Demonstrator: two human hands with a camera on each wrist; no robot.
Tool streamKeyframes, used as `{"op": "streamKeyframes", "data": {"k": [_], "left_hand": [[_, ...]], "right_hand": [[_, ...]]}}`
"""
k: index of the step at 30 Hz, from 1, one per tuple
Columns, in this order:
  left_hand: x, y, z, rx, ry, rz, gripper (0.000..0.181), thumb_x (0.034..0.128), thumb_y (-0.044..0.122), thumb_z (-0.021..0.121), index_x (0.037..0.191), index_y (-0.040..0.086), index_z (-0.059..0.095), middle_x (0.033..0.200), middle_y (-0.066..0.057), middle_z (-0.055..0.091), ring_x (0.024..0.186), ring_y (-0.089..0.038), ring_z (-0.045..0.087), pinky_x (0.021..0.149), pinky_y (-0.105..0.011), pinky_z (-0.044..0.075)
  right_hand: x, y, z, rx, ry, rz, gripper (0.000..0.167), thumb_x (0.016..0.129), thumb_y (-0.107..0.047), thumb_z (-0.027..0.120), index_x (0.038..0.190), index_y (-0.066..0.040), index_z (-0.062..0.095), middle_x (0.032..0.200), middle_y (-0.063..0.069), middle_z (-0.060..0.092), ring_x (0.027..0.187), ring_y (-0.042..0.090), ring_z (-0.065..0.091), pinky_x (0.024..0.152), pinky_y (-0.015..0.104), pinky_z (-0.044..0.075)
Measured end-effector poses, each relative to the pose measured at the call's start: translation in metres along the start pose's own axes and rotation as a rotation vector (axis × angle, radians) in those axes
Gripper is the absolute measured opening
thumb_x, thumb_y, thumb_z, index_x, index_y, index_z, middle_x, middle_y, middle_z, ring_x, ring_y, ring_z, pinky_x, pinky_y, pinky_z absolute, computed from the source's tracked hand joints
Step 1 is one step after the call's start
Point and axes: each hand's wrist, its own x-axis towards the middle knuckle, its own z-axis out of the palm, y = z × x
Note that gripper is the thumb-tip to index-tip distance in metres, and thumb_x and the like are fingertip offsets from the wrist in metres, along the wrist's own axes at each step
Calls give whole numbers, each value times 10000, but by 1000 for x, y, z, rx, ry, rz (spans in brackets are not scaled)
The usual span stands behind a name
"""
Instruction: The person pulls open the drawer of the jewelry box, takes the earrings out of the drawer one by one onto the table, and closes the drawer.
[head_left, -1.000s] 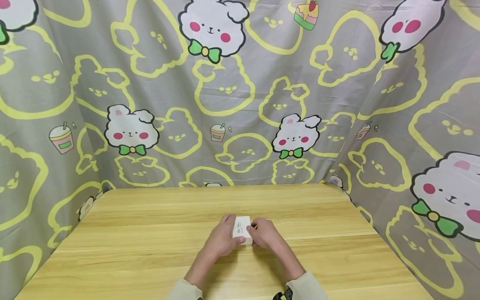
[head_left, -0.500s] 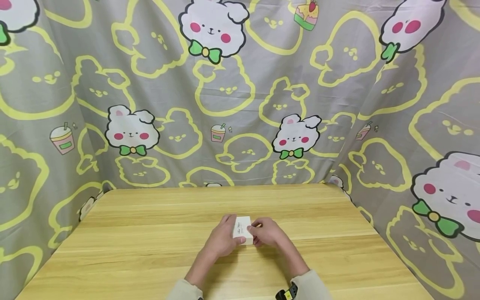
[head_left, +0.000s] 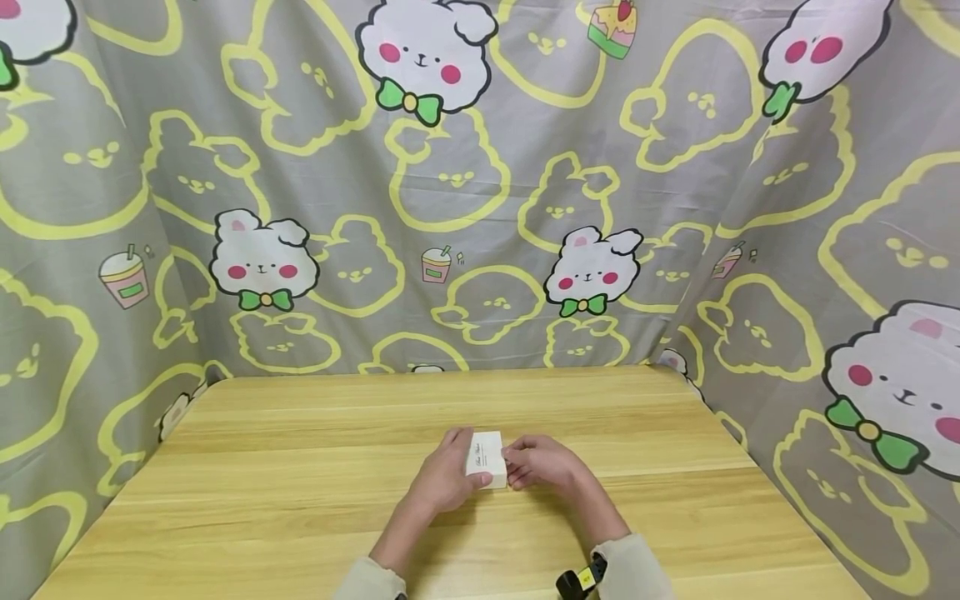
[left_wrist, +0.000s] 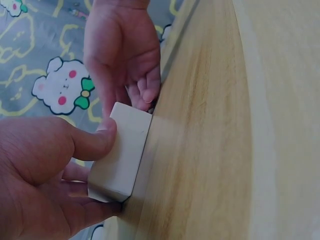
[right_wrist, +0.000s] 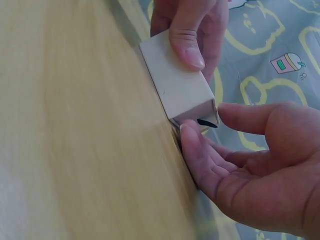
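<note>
A small white box with dark printed lettering on top rests on the wooden table. My left hand grips it from the left, its thumb along the near side; in the left wrist view the fingers lie on the opposite side of the box. My right hand is at the right end of the box. In the right wrist view, a short black tab sticks out of that end. The right thumb and fingertips stand apart on either side of the tab, very near the box's edges; whether they touch is hard to tell.
The wooden table stretches out around the hands. A grey curtain with cartoon bunnies and yellow outlines hangs behind and on both sides. A black and yellow device sits at the right wrist.
The right thumb has come off the top of the box, and the right hand and forearm have shifted slightly to the right. The left hand and box have stayed in place.
</note>
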Motion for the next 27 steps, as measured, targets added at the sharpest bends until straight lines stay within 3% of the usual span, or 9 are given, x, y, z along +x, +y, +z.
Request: {"op": "streamKeyframes", "data": {"k": [8, 16, 27], "left_hand": [[0, 0, 1, 0, -5, -8, 812, 880, 228, 800, 1496, -96, 384, 1498, -235, 454, 1199, -392, 581, 1047, -552, 458], [0, -1, 1, 8, -4, 4, 816, 881, 239, 799, 1494, -101, 382, 1494, -240, 456, 1210, -405, 576, 1049, -558, 455], [1, -2, 1, 5, 12, 13, 795, 878, 227, 804, 1479, -107, 404, 1474, -234, 478, 1199, -374, 581, 1041, -542, 461]], "right_hand": [[2, 4, -4, 72, 8, 8, 253, 1009, -69, 568, 1134, 150, 589, 935, 138, 684, 784, 156, 670, 744, 290, 594], [5, 5, -1, 126, 86, 8, 244, 934, -14, 651, 1110, 142, 588, 870, 124, 704, 733, 159, 688, 716, 298, 605], [7, 6, 2, 143, 127, -10, 206, 910, 22, 651, 1070, 146, 611, 876, 122, 698, 728, 152, 686, 722, 288, 604]]}}
